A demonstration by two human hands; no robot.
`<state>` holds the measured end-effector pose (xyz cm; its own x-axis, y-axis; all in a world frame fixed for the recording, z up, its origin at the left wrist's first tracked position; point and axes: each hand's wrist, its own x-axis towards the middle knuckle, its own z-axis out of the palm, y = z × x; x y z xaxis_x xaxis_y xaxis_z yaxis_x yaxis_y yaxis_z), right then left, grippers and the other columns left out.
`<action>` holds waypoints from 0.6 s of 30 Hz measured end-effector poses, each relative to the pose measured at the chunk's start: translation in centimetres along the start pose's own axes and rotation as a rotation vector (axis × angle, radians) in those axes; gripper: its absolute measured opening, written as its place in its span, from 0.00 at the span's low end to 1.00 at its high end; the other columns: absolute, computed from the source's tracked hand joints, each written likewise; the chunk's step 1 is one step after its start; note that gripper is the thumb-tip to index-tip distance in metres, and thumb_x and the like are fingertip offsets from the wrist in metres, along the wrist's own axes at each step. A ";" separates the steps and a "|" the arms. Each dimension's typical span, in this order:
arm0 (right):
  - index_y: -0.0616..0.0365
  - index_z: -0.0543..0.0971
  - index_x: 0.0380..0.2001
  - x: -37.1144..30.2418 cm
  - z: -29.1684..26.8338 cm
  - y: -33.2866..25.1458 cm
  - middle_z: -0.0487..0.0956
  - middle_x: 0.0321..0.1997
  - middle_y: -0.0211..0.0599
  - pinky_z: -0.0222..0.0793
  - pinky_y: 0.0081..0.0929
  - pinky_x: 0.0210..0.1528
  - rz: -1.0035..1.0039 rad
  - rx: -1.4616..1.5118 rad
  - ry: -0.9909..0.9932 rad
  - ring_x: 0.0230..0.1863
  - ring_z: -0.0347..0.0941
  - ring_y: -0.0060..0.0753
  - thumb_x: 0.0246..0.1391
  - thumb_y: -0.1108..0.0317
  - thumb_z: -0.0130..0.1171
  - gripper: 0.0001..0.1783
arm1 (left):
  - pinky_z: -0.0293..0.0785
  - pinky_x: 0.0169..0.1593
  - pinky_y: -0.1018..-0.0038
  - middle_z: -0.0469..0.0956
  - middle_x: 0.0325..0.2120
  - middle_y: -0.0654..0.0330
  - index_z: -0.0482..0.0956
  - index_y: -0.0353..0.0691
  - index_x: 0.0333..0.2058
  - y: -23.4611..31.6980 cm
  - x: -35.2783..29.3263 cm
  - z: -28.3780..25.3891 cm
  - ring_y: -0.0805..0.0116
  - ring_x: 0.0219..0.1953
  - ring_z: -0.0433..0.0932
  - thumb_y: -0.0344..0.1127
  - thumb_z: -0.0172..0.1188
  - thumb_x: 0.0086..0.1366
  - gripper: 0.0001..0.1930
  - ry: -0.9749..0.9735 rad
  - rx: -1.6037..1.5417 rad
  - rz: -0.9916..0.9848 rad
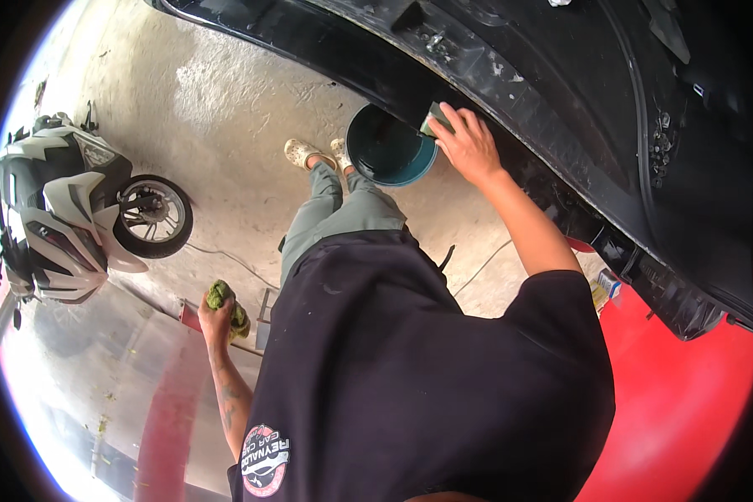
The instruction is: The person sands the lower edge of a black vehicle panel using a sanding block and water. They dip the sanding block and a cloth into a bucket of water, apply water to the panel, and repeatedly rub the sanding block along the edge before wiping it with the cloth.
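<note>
My right hand [470,144] is closed on a small greenish-grey block [434,121], which looks like a sanding sponge. It presses the block near the lower edge of a glossy black car panel [335,58]. Below that edge, a blue bucket [412,173] of dark liquid stands on the floor, partly covered by the panel. Out to the left, away from the car, my left hand [215,318] grips a crumpled yellow-green cloth [220,295].
A white and black scooter [67,209] stands at the left. Bare concrete [234,159] lies under my feet, crossed by a thin cable [234,261]. Red bodywork [669,385] is at lower right, beside the dark, scuffed inner part of the car [560,92].
</note>
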<state>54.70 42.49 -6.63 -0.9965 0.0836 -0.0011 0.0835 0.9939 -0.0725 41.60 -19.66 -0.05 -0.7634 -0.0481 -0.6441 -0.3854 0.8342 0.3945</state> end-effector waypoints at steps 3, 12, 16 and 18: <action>0.45 0.79 0.57 1.0 0.4 -0.5 0.74 0.65 0.34 0.75 0.40 0.53 -0.004 0.035 0.068 0.58 0.71 0.43 0.54 0.65 0.67 0.26 | 0.79 0.45 0.67 0.86 0.35 0.55 0.83 0.36 0.45 -0.4 -0.4 0.2 0.66 0.37 0.84 0.35 0.69 0.57 0.17 -0.016 0.027 -0.032; 0.54 0.77 0.60 0.7 1.7 -2.4 0.71 0.70 0.39 0.66 0.48 0.67 -0.017 0.159 0.077 0.67 0.68 0.45 0.61 0.68 0.57 0.23 | 0.78 0.46 0.67 0.86 0.35 0.53 0.82 0.35 0.46 0.8 -0.1 0.5 0.63 0.38 0.84 0.35 0.70 0.58 0.18 -0.010 -0.018 -0.060; 0.55 0.77 0.60 1.5 1.7 -2.2 0.71 0.70 0.41 0.65 0.48 0.67 -0.076 0.150 0.031 0.67 0.67 0.46 0.60 0.70 0.56 0.24 | 0.78 0.45 0.68 0.86 0.35 0.53 0.82 0.35 0.46 1.2 0.1 0.5 0.64 0.38 0.84 0.35 0.70 0.58 0.18 0.006 0.017 -0.040; 0.55 0.77 0.60 5.2 2.0 -2.6 0.72 0.68 0.43 0.64 0.47 0.67 -0.027 0.160 0.130 0.66 0.68 0.46 0.59 0.69 0.57 0.24 | 0.78 0.45 0.67 0.86 0.35 0.54 0.82 0.35 0.47 2.8 0.8 0.8 0.64 0.38 0.85 0.35 0.70 0.58 0.18 -0.038 0.082 -0.024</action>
<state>49.25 40.20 -8.41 -0.9885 0.0761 0.1306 0.0446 0.9725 -0.2286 40.36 -16.91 0.04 -0.7339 -0.0490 -0.6775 -0.3584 0.8752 0.3249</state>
